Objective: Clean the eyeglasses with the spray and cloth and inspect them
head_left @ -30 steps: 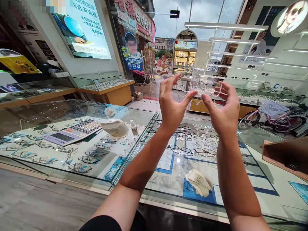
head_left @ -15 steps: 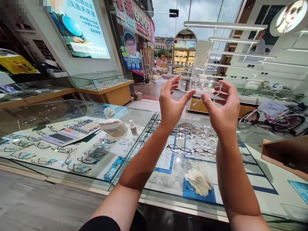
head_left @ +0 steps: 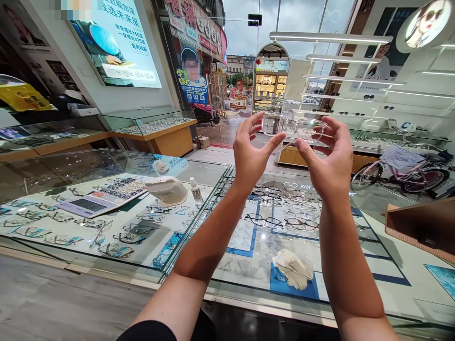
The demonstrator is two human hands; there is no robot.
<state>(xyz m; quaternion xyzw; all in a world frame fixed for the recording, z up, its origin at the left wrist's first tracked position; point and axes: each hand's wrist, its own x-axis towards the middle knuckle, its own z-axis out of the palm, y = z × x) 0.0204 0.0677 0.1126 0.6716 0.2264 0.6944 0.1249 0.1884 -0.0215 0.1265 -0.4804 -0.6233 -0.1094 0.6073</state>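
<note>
A pair of clear-framed eyeglasses is held up in the air above the glass counter, roughly level. My left hand grips its left side between thumb and fingers. On the opposite side, my right hand has thumb and fingers closed on the other rim. The two lenses show between my hands; the temples are hard to make out. Below my forearms, a crumpled cream cloth lies on a blue card on the countertop.
Rows of eyeglasses lie inside the glass display case. On the left counter stand a large calculator, a white rounded device and a small spray bottle. A wooden tray sits at right; a bicycle stands beyond.
My hands and the eyeglasses stay almost in place. The glasses have tilted slightly, and a temple seen below the lenses earlier no longer shows clearly. The view has shifted a little.
</note>
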